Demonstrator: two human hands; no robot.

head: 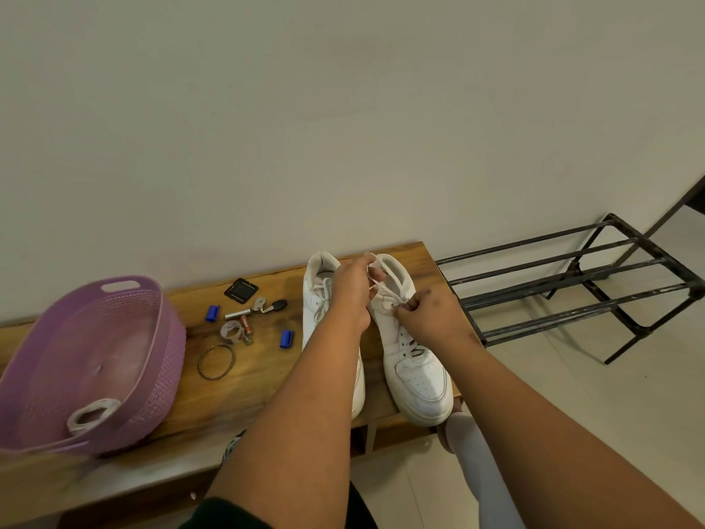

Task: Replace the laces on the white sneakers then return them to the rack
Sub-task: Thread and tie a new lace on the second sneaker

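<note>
My left forearm point(305, 395) hides the left sneaker's point(316, 295) front; the basket point(126, 299) (purple) runs off-frame.

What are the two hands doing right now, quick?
Left hand: fingers pinch the lace near the top of the right-side sneaker.
Right hand: fingers pinch the same lace lower down, at the eyelets.

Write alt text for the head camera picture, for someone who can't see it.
Two hands, left hand and right hand, pinch the lace of the right-hand white sneaker, beside its partner sneaker on a wooden bench. A purple basket and small clutter lie to the left; a black metal rack stands to the right.
</note>
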